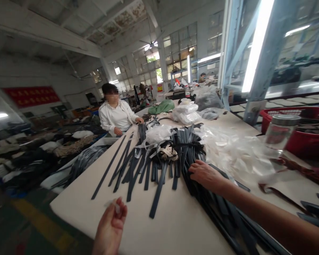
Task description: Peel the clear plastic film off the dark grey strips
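My left hand [112, 221] is raised over the near left edge of the table [77, 205], palm up with curled fingers. A small whitish, see-through piece [117, 209] is pinched in it. On the right, my right hand [204, 174] rests with its fingers on a thick bundle of dark strips [187, 148]. The bundle runs down the table toward the lower right, under my forearm. Several loose dark strips [158, 193] lie spread between my hands and farther left. A beige bunch [168, 152] sits among them.
Clear plastic bags [228, 145] cover the table's right side, beside a glass jar [280, 134] and a red basket [308, 141]. A person in white [117, 115] sits at the far left edge. A white bin [53, 179] of strips stands left. Green cloth [162, 106] lies at the back.
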`<state>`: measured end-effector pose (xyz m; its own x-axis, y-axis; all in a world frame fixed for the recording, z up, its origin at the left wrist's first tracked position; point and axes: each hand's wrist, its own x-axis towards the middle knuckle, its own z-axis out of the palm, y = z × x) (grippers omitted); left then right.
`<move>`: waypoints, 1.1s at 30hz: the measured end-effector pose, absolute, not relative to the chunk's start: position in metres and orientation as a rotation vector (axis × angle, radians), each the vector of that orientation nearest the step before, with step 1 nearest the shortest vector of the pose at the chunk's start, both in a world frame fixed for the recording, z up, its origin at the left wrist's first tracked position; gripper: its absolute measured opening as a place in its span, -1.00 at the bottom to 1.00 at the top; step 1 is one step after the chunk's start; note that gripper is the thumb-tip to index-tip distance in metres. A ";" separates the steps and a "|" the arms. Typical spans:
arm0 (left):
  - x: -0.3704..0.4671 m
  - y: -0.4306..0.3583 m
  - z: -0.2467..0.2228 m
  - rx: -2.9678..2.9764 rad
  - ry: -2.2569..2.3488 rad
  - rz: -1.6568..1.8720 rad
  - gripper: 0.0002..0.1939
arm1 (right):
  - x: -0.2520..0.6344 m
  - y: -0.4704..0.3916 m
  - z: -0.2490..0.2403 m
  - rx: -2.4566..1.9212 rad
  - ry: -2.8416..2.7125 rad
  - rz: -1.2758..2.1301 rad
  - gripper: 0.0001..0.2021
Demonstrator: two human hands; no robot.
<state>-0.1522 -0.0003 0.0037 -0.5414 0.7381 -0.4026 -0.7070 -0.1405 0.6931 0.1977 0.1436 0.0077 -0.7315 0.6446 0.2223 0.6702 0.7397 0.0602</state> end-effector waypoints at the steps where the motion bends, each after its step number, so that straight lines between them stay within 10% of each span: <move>1: -0.147 0.001 0.002 0.045 1.051 1.846 -0.73 | 0.198 0.145 0.011 -1.022 -2.765 -0.148 -0.81; 12: -0.119 0.009 0.003 0.032 0.828 1.976 -0.79 | 0.112 0.071 0.060 -0.953 -2.479 0.526 -0.67; 33: -0.088 0.011 -0.003 -0.057 0.768 1.870 -0.85 | 0.070 0.039 0.036 -1.105 -2.458 0.616 -0.72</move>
<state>-0.0885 0.0110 -0.0028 -0.4350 0.8167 -0.3793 -0.8475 -0.2290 0.4788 0.0699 0.0394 0.0359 -0.6215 0.7680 0.1550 0.6040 0.5956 -0.5295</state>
